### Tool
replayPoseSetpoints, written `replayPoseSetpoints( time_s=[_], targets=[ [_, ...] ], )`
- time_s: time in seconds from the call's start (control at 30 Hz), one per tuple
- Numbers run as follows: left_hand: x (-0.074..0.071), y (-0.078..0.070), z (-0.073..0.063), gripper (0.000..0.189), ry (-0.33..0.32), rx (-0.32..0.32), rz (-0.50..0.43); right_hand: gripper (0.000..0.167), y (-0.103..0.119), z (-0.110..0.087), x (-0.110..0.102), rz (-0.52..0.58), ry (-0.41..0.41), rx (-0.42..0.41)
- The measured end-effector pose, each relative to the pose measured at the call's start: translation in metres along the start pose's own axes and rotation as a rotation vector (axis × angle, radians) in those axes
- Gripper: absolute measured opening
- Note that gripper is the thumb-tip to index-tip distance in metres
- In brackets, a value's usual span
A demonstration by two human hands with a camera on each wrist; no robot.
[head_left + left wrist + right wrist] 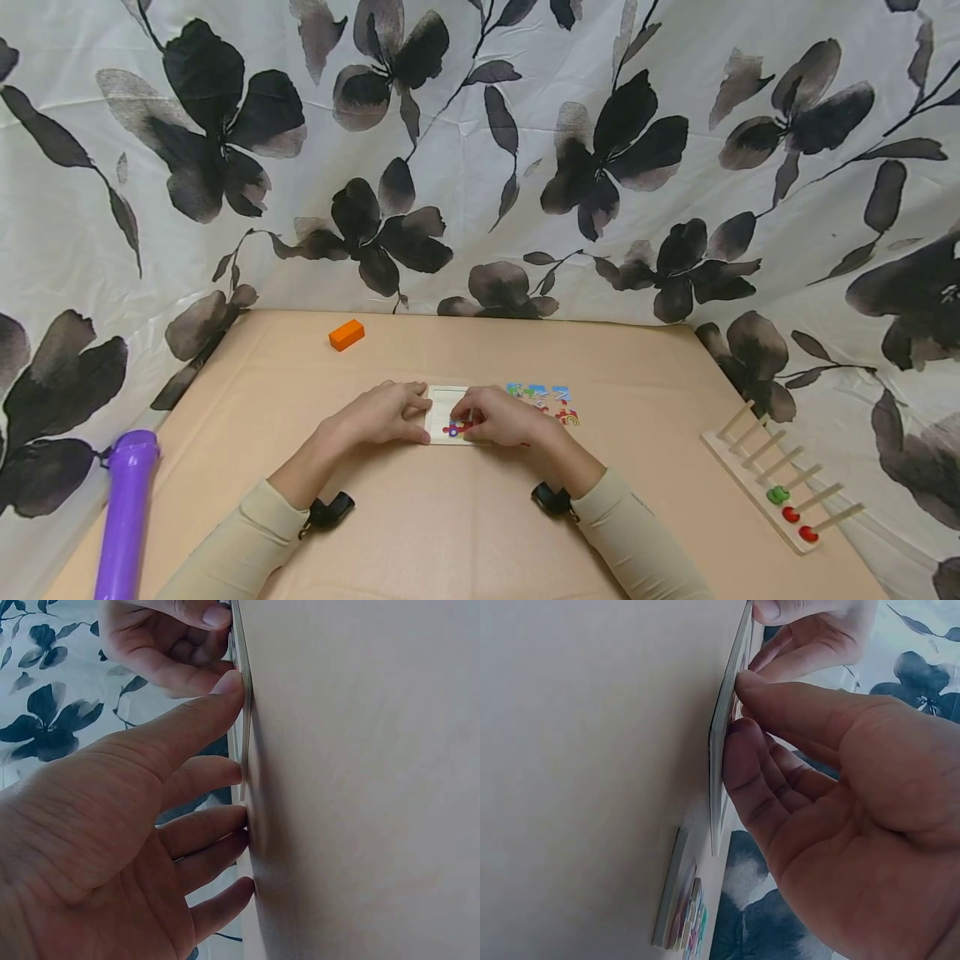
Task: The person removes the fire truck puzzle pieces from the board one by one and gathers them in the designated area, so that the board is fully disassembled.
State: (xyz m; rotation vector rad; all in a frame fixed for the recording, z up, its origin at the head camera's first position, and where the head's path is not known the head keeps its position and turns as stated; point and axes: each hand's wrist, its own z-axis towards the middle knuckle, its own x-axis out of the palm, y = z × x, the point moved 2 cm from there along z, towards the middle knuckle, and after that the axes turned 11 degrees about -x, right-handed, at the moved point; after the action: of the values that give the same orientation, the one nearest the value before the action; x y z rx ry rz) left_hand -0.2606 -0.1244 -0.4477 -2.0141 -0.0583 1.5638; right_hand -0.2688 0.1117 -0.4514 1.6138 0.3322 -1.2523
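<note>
A small white puzzle tray point(440, 402) lies on the table with a red and blue picture piece point(454, 429) in its lower part. My left hand point(382, 414) steadies the tray's left side with thumb and forefinger; the left wrist view shows its fingers fairly straight, their tips at the tray edge and tabletop. Over the tray, my right hand point(501, 415) has curled fingers and pinches the puzzle piece by its edges. In the right wrist view, its thumb point(795, 705) and fingertips meet at the tray's face, hiding part of the piece.
Right of the tray lie more colourful puzzle pieces point(558, 404), partly behind my right hand. An orange block point(347, 335) sits near the back edge. A purple tube point(129, 517) stands at left; a wooden peg rack point(757, 479) with green and red beads is at right.
</note>
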Motion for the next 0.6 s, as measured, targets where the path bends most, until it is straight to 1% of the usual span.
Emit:
replayPoseSetpoints(
  time_s=[0.1, 0.33, 0.43, 0.6],
  targets=[
    [0.0001, -0.0003, 0.0, 0.063, 0.002, -0.004, -0.003, 0.027, 0.0019, -0.0005, 0.0005, -0.001, 0.016, -0.001],
    [-0.0004, 0.0004, 0.0007, 0.063, -0.004, 0.01, 0.006, 0.03, 0.004, -0.0002, 0.0006, -0.018, 0.038, -0.013],
    [-0.0003, 0.0002, 0.0005, 0.063, -0.001, -0.003, 0.0, 0.03, 0.0038, -0.0001, 0.0011, -0.022, 0.043, -0.016],
    [-0.0002, -0.0004, 0.0003, 0.063, 0.002, -0.008, -0.012, 0.028, 0.0033, 0.0, 0.0019, -0.026, 0.052, -0.023]
  ],
)
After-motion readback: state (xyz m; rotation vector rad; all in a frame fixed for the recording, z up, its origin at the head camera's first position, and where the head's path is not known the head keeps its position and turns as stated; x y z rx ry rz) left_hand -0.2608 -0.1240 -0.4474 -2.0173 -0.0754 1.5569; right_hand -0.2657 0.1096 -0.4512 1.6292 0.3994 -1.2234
